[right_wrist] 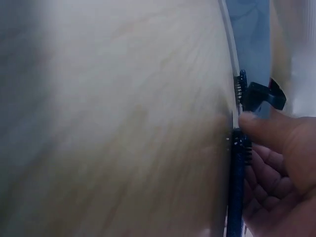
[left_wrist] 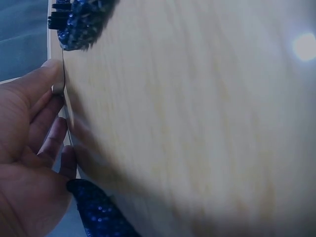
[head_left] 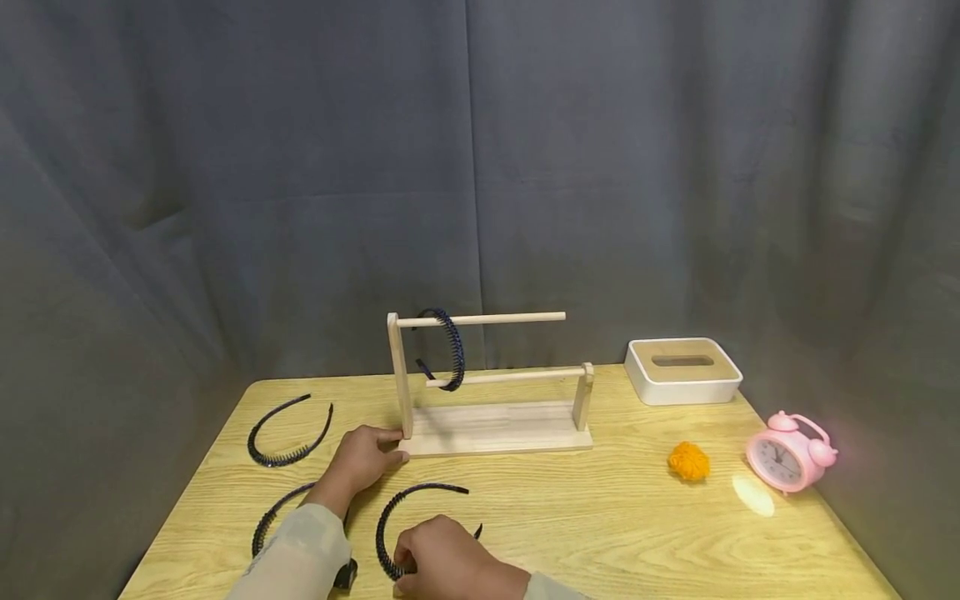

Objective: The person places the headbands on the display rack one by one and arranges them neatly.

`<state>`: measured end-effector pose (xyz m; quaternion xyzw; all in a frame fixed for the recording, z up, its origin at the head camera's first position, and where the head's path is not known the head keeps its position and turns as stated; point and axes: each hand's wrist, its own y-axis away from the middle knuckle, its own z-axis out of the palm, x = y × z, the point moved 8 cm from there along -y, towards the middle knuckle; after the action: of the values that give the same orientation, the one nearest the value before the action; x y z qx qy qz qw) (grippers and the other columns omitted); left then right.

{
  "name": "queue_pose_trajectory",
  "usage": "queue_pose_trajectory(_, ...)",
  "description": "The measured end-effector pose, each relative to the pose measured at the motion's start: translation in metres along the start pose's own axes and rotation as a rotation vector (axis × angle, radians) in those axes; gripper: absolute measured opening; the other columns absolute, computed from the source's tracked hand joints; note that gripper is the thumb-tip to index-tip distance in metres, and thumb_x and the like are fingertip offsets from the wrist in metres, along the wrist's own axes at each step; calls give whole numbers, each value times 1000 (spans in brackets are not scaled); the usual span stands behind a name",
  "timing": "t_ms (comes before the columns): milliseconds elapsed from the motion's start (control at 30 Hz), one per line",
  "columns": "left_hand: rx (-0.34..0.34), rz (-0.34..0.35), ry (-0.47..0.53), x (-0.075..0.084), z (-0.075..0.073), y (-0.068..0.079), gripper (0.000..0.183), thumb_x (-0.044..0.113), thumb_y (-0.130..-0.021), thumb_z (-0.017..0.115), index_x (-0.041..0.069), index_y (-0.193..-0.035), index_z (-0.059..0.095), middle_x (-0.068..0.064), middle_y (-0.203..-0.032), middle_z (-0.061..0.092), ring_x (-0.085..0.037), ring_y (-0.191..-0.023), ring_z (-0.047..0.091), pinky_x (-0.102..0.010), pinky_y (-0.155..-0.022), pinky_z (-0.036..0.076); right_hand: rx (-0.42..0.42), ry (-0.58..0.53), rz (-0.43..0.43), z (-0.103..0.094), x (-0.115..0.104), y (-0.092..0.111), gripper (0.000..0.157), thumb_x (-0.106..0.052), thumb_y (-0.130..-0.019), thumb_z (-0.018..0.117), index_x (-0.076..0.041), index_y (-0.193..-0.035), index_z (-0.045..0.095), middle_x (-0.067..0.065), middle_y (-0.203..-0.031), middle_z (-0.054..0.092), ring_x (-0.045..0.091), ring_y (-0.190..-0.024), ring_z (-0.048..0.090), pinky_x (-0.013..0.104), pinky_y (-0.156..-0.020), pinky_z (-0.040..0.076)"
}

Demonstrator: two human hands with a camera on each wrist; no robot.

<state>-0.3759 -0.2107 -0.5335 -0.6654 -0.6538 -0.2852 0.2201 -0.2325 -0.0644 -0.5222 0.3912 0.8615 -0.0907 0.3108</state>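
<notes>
Orange pompom (head_left: 688,462) between wooden rack (head_left: 495,428) and clock (head_left: 782,461).

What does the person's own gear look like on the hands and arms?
The left hand and right hand are bare, without gloves. The left sleeve is pale off-white to beige, ending short of the wrist; only a similarly pale edge of the right sleeve shows in the head view.

Dark toothed headband (right_wrist: 238,182) in right hand (right_wrist: 291,163)
</notes>
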Motion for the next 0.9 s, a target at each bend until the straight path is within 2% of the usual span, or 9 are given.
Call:
queue_pose_trajectory(100, -2, -6, 7, 0, 0, 1, 39, 23, -100, 83, 17, -138, 78, -19, -156, 62, -51, -151, 48, -70, -121, 44, 9, -14, 15, -3, 3, 3, 4, -21, -96, 86, -22, -97, 83, -19, -79, 74, -10, -71, 63, 11, -67, 54)
queue_pose_trajectory(367, 3, -7, 13, -2, 0, -1, 38, 23, -99, 84, 18, -137, 79, -19, -155, 63, -51, -150, 48, -69, -120, 45, 48, -51, 8, -14, 23, 22, 6, -21, -95, 87, -24, -96, 82, -20, -78, 72, -10, -71, 63, 12, -67, 54)
queue_pose_trajectory(567, -1, -23, 33, -2, 0, -1, 40, 24, -99, 84, 19, -138, 79, -17, -155, 64, -50, -152, 48, -69, -122, 43, 56, -140, -4, -25, 44, 50, 6, -17, -94, 87, -20, -95, 82, -19, -79, 72, -8, -73, 63, 14, -67, 56)
queue_pose_trajectory(733, -3, 0, 31, -1, 0, -1, 41, 24, -99, 84, 18, -138, 78, -17, -154, 65, -50, -151, 48, -70, -122, 43, 36, -134, -46, -41, 60, 76, 7, -13, -96, 84, -19, -94, 82, -20, -82, 72, -9, -72, 62, 14, -68, 56)
queue_pose_trajectory(900, -3, 16, 26, -1, 0, 0, 40, 24, -99, 84, 18, -138, 79, -17, -152, 66, -50, -150, 49, -70, -121, 44, -7, -140, -91, -58, 79, 101, 14, -9, -97, 80, -23, -94, 83, -21, -86, 70, -10, -72, 60, 15, -67, 57)
